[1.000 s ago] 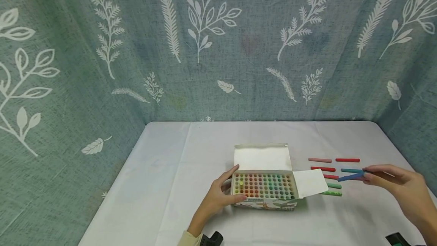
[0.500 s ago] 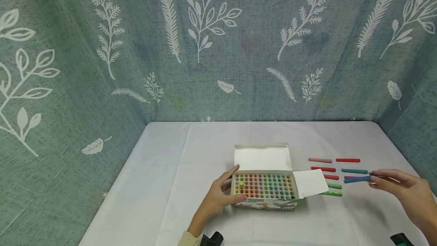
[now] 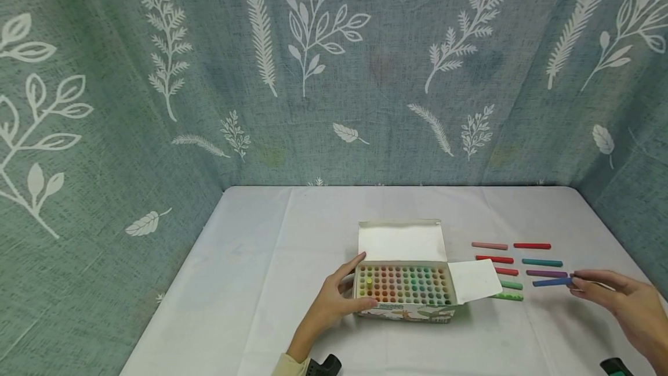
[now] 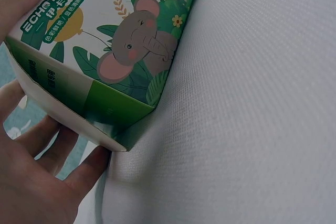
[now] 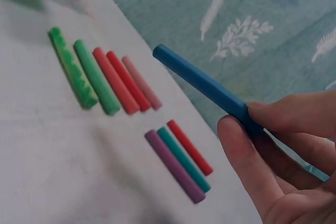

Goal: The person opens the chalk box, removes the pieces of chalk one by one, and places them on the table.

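A cardboard box of chalk (image 3: 404,312) stands with its lid raised, filled with rows of round coloured ends; one yellow stick (image 3: 369,281) pokes up above the others. My left hand (image 3: 334,295) holds the box at its left end, thumb along the front edge. In the left wrist view, the box's front (image 4: 131,40) carries an elephant print. Between thumb and fingers, my right hand (image 3: 621,297) pinches one end of a blue chalk stick (image 5: 202,82). That stick points left, just in front of a purple chalk stick (image 3: 546,274) lying on the table.
Right of the box, chalk sticks lie in two columns. The right column has a red stick (image 3: 532,246), a teal stick (image 3: 543,262) and the purple one. Pink, red and green sticks (image 3: 511,285) form the left column, partly behind the side flap (image 3: 474,279). A patterned curtain (image 3: 323,103) surrounds the table.
My right hand has moved right and toward me with the blue chalk, which has turned from slanted to nearly level. The teal and purple sticks are now uncovered. My left hand stays put.
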`<state>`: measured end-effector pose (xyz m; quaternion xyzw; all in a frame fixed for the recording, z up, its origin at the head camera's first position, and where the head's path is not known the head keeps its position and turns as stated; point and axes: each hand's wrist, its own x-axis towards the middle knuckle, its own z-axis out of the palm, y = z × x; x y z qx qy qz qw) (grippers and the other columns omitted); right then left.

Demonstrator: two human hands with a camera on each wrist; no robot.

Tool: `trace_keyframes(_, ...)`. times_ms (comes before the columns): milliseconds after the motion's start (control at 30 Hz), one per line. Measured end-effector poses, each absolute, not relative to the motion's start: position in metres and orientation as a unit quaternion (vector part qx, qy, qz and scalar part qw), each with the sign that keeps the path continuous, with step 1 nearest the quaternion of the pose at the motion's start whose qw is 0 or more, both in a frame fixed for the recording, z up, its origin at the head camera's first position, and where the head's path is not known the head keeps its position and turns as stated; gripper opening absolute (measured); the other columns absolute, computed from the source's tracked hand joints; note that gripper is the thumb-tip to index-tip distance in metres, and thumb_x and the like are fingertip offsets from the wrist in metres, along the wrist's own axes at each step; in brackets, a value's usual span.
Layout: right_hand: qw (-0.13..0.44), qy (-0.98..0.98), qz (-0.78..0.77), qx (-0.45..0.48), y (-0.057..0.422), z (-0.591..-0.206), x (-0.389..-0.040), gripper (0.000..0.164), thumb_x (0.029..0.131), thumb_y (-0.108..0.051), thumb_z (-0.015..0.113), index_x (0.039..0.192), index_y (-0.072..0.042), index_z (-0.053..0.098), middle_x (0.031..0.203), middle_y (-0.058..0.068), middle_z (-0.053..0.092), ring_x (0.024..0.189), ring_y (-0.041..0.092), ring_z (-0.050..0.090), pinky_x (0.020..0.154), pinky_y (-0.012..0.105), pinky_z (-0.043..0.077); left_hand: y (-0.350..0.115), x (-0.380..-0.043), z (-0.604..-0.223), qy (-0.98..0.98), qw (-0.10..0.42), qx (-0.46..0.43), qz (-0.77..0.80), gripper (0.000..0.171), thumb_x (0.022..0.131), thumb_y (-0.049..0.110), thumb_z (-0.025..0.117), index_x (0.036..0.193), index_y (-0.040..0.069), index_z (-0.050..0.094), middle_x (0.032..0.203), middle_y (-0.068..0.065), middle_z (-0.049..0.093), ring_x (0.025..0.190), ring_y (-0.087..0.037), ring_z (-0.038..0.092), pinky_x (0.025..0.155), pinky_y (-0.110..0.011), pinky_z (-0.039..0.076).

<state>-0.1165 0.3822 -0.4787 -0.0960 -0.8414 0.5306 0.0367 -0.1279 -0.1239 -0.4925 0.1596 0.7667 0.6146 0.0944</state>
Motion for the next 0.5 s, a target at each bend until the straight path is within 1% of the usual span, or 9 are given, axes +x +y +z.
trace_keyframes(67, 0.024, -0.839, 0.53, -0.118, 0.39, -0.489, -0.12, 0.023, 0.096, -0.017, 0.057, 0.107, 0.002, 0.064, 0.084, -0.02, 0.061, 0.073, 0.007, 0.067, 0.061, 0.011, 0.05, -0.124, -0.128, -0.493, 0.767, 0.093, 0.161, 0.614, 0.084, 0.078, 0.03, 0.08, 0.146, 0.039, 0.033, 0.151, 0.0, 0.028, 0.132, -0.04, 0.035, 0.105, -0.052, 0.035)
trace_keyframes(100, 0.02, -0.838, 0.531, -0.127, 0.394, -0.494, -0.121, 0.02, 0.096, -0.018, 0.057, 0.105, -0.002, 0.065, 0.084, -0.02, 0.061, 0.073, 0.007, 0.067, 0.06, 0.011, 0.05, -0.124, -0.128, -0.493, 0.768, 0.093, 0.161, 0.613, 0.084, 0.078, 0.03, 0.08, 0.146, 0.039, 0.033, 0.151, 0.0, 0.028, 0.131, -0.041, 0.035, 0.105, -0.052, 0.036)
trace_keyframes(233, 0.009, -0.832, 0.532, -0.158, 0.409, -0.516, -0.129, 0.031, 0.095, -0.019, 0.058, 0.115, 0.004, 0.06, 0.084, -0.024, 0.054, 0.074, 0.008, 0.068, 0.061, 0.014, 0.052, -0.124, -0.128, -0.494, 0.767, 0.093, 0.161, 0.614, 0.084, 0.078, 0.03, 0.08, 0.146, 0.039, 0.032, 0.152, -0.001, 0.027, 0.131, -0.043, 0.035, 0.104, -0.052, 0.036)
trace_keyframes(267, 0.007, -0.832, 0.53, -0.163, 0.411, -0.519, -0.13, 0.033, 0.096, -0.019, 0.058, 0.118, 0.006, 0.059, 0.085, -0.023, 0.054, 0.074, 0.008, 0.068, 0.061, 0.014, 0.052, -0.124, -0.128, -0.494, 0.767, 0.094, 0.161, 0.614, 0.084, 0.078, 0.031, 0.08, 0.146, 0.039, 0.032, 0.152, -0.001, 0.027, 0.131, -0.043, 0.035, 0.104, -0.052, 0.036)
trace_keyframes(300, 0.004, -0.834, 0.524, -0.171, 0.412, -0.521, -0.132, 0.038, 0.095, -0.02, 0.058, 0.12, 0.008, 0.056, 0.086, -0.02, 0.055, 0.074, 0.008, 0.068, 0.061, 0.014, 0.053, -0.125, -0.128, -0.494, 0.767, 0.094, 0.161, 0.614, 0.084, 0.078, 0.031, 0.08, 0.147, 0.039, 0.032, 0.152, -0.001, 0.027, 0.131, -0.043, 0.035, 0.104, -0.052, 0.036)
trace_keyframes(333, 0.0, -0.837, 0.517, -0.179, 0.413, -0.523, -0.133, 0.045, 0.095, -0.02, 0.058, 0.125, 0.013, 0.051, 0.088, -0.015, 0.057, 0.074, 0.008, 0.068, 0.061, 0.015, 0.053, -0.125, -0.128, -0.494, 0.767, 0.093, 0.161, 0.613, 0.084, 0.078, 0.031, 0.08, 0.147, 0.039, 0.032, 0.152, -0.001, 0.027, 0.131, -0.043, 0.035, 0.104, -0.052, 0.036)
trace_keyframes(400, -0.01, -0.841, 0.503, -0.197, 0.415, -0.525, -0.135, 0.051, 0.095, -0.022, 0.06, 0.128, 0.014, 0.047, 0.092, -0.003, 0.062, 0.073, 0.007, 0.068, 0.06, 0.016, 0.053, -0.125, -0.128, -0.494, 0.768, 0.092, 0.163, 0.613, 0.084, 0.078, 0.031, 0.08, 0.147, 0.039, 0.032, 0.152, -0.001, 0.027, 0.131, -0.042, 0.035, 0.104, -0.052, 0.036)
trace_keyframes(433, -0.016, -0.844, 0.496, -0.205, 0.415, -0.525, -0.136, 0.053, 0.095, -0.023, 0.06, 0.13, 0.014, 0.046, 0.097, 0.006, 0.063, 0.072, 0.006, 0.067, 0.063, 0.021, 0.055, -0.125, -0.128, -0.494, 0.768, 0.091, 0.163, 0.613, 0.084, 0.078, 0.03, 0.08, 0.147, 0.039, 0.032, 0.152, -0.001, 0.027, 0.131, -0.042, 0.035, 0.104, -0.051, 0.036)
trace_keyframes(500, -0.025, -0.846, 0.486, -0.216, 0.415, -0.525, -0.136, 0.055, 0.094, -0.024, 0.06, 0.131, 0.014, 0.045, 0.107, 0.019, 0.06, 0.071, 0.005, 0.067, 0.062, 0.024, 0.056, -0.124, -0.128, -0.494, 0.766, 0.09, 0.166, 0.615, 0.084, 0.078, 0.03, 0.08, 0.147, 0.038, 0.032, 0.152, 0.0, 0.027, 0.13, -0.042, 0.036, 0.104, -0.051, 0.037)
